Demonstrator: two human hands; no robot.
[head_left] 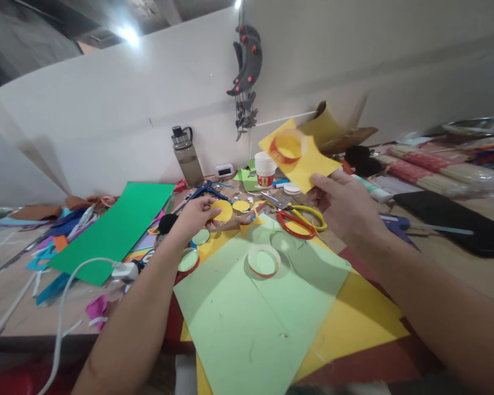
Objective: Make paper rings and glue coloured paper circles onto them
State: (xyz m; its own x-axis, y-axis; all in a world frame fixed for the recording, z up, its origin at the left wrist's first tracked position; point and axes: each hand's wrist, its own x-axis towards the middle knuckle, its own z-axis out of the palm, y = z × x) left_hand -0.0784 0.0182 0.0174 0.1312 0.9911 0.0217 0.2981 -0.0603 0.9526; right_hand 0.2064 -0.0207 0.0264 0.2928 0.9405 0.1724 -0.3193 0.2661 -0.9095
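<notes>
My right hand (346,206) is raised above the table and pinches a piece of yellow paper (308,162) by its lower edge, with a clear tape roll (288,145) lying on top of it. My left hand (195,216) reaches forward and grips a yellow paper circle (223,210) between thumb and fingers. Below both hands lies a light green paper sheet (247,312) over a larger yellow sheet (362,318), with another tape roll (263,261) resting on the green one.
Red-handled scissors (294,224) and yellow-handled scissors (310,215) lie ahead. A dark green sheet (115,230), a water bottle (187,156), paper cups (265,169), a white cable (66,296), scraps and rolled bundles (436,170) crowd the table by the white wall.
</notes>
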